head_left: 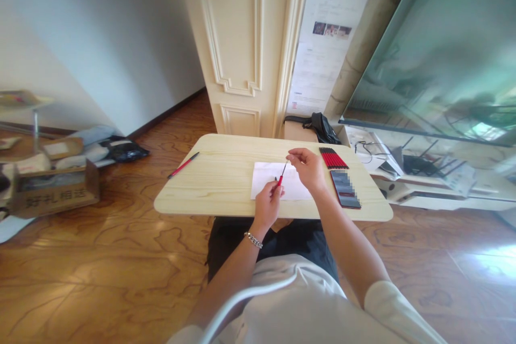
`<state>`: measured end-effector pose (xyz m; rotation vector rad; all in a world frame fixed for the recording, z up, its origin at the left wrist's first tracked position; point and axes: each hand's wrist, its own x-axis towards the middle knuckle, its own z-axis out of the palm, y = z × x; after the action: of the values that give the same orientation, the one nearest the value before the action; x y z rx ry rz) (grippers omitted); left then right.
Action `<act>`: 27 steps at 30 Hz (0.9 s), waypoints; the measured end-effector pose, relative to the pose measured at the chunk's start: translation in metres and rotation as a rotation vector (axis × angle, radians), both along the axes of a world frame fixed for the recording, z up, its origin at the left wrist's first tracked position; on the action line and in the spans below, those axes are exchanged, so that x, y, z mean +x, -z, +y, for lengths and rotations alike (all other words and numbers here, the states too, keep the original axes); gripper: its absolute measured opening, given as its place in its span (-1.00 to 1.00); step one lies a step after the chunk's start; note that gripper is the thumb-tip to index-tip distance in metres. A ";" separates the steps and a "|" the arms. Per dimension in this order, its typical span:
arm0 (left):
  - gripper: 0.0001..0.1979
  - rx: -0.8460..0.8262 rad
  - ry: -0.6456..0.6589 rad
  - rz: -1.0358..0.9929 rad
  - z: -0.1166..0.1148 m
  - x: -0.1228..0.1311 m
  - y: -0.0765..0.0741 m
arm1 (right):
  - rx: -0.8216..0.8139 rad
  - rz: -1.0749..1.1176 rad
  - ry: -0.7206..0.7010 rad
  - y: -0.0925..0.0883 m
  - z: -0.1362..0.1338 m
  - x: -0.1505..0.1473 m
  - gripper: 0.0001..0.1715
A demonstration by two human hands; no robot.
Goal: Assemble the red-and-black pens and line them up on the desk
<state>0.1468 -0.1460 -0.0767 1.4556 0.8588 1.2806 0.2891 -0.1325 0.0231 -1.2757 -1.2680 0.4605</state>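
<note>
In my left hand is a red pen barrel, tilted up and to the right, with the fingers closed round its lower part. A thin dark pen refill sticks out of the barrel's upper end. My right hand pinches at the top of this refill, thumb and fingers together. Beside the left hand's fingers shows a small black tip; what it belongs to is hidden. Both hands are above a white sheet of paper on the small table.
Several red and black pens lie in a row at the table's right, with a dark phone below them. One red and black pen lies at the left. A black bag rests behind; a cardboard box stands on the floor.
</note>
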 end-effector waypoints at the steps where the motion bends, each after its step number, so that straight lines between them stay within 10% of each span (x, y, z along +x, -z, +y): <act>1: -0.69 -0.007 0.004 -0.004 0.000 0.000 0.000 | 0.004 -0.026 0.005 -0.001 -0.001 0.000 -0.73; 16: -0.66 -0.002 0.012 -0.075 0.000 -0.001 0.000 | -0.158 -0.108 -0.180 0.025 -0.002 0.004 -0.64; 27: -0.64 0.019 -0.056 -0.071 -0.001 -0.002 0.000 | -0.797 -0.723 0.031 0.052 0.025 -0.020 -0.76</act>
<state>0.1445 -0.1470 -0.0768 1.4010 0.8467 1.3776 0.2692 -0.1073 -0.0288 -2.2675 -1.7303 0.5246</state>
